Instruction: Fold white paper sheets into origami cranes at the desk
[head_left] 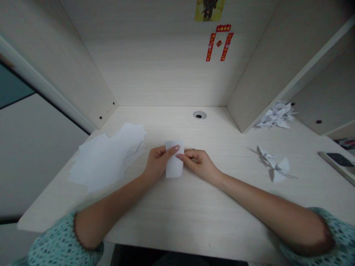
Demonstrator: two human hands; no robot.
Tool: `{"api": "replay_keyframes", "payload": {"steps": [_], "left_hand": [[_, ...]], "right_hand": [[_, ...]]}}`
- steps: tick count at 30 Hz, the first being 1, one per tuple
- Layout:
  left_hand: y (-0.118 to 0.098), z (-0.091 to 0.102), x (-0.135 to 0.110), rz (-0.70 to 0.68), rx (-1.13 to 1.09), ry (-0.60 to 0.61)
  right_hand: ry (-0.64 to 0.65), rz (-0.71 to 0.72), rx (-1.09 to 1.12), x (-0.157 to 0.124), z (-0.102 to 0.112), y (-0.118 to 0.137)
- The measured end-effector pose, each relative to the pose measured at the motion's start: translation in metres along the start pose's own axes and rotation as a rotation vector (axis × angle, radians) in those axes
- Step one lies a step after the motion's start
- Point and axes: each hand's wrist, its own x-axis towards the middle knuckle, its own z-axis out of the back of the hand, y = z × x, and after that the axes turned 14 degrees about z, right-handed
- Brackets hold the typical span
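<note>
Between my two hands, a white sheet of paper (174,170), folded into a narrow upright strip, is held just above the middle of the desk. My left hand (158,161) pinches its left side, with the thumb lying across the front and the fingers behind. At the right edge my right hand (200,162) grips it between thumb and curled fingers. Both thumbs nearly meet on the paper's face. The fingertips behind the sheet are hidden.
Loose white paper sheets (102,162) lie overlapping at the left. Folded paper pieces (274,166) rest at the right, with a pile of more folded paper (277,114) behind the divider panel (266,66). A phone (340,162) lies at the far right. A cable hole (200,115) is at the back.
</note>
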Motion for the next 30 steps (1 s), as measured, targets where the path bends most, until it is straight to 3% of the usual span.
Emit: {"api": "replay_keyframes", "payload": {"steps": [17,30], "left_hand": [[-0.008,-0.002,-0.007,0.12,-0.08,0.021],[-0.014,-0.007,-0.009,0.19,-0.219,0.032]], "right_hand": [[0.037,-0.073,0.279,0.001,-0.004,0.008],[0.085,0.017,0.093,0.0,0.0,0.005]]}}
